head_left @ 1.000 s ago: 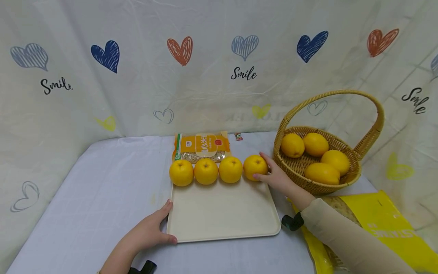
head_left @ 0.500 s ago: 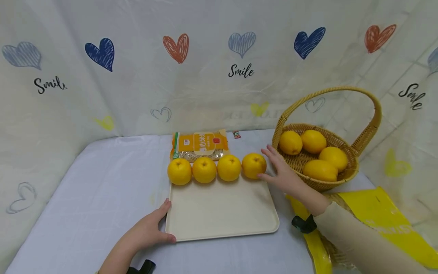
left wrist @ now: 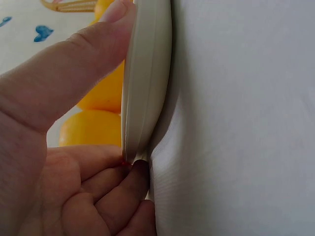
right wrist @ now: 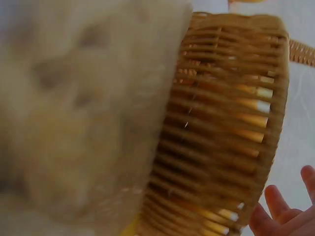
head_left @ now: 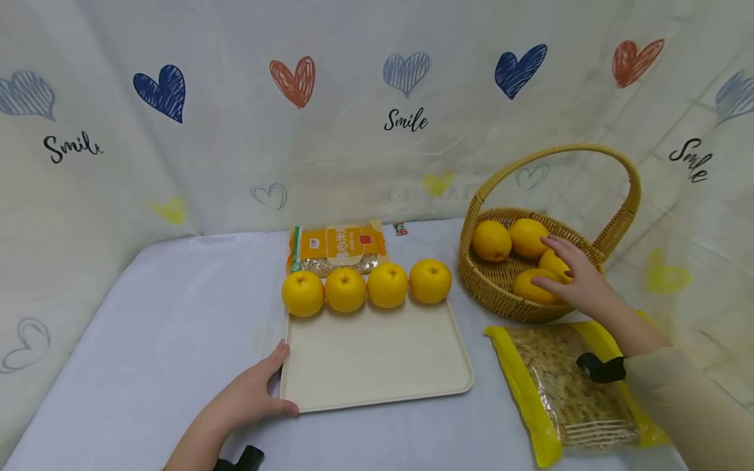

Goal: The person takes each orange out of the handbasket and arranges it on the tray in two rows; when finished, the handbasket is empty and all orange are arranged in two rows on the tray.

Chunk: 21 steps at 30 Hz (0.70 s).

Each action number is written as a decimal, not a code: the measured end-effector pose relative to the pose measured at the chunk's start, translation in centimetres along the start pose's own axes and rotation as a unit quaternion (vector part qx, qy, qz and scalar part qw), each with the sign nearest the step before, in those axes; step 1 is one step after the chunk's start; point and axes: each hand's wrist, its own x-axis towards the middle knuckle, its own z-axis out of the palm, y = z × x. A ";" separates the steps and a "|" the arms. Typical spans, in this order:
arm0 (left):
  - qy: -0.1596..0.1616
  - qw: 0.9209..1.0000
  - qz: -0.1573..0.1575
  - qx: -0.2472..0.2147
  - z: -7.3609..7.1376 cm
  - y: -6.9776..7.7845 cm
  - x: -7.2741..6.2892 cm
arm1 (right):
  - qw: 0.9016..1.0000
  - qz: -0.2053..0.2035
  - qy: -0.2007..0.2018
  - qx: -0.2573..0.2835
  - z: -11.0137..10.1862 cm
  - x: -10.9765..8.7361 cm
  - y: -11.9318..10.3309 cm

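Observation:
My left hand (head_left: pixel 250 396) grips the near left corner of a cream tray (head_left: pixel 377 360), its thumb on the rim and its fingertips at the edge, as the left wrist view shows. Several round yellow fruits (head_left: pixel 345 290) sit in a row along the tray's far side. Over a wicker basket (head_left: pixel 495 294) on the right, my right hand (head_left: pixel 580 281) reaches with spread fingers above the yellow fruits (head_left: pixel 533 288) inside. Part of one fruit is hidden behind the fingers. In the right wrist view, fingertips (right wrist: pixel 278 201) show beyond the basket's woven side, holding nothing.
An orange food packet (head_left: pixel 338 245) lies behind the row of fruits, with a tiny wrapper (head_left: pixel 400 229) nearby. In front of the basket, under my right forearm, lies a yellow-edged clear bag (head_left: pixel 565 386). The tall basket handle (head_left: pixel 554 152) arches behind the right hand.
My right hand has let go of the rightmost fruit in the row and moved right, over the basket. The left hand has stayed at the tray's corner.

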 end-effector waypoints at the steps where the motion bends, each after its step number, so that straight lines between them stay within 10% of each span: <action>1: 0.000 1.000 0.001 0.000 0.0 0.0 0.0 | 1.000 0.005 -0.006 -0.004 -0.2 -0.3 0.4; 21: -0.006 1.000 0.008 -0.004 0.4 -0.4 -0.2 | 0.993 0.007 -0.087 -0.074 -0.2 -0.5 1.7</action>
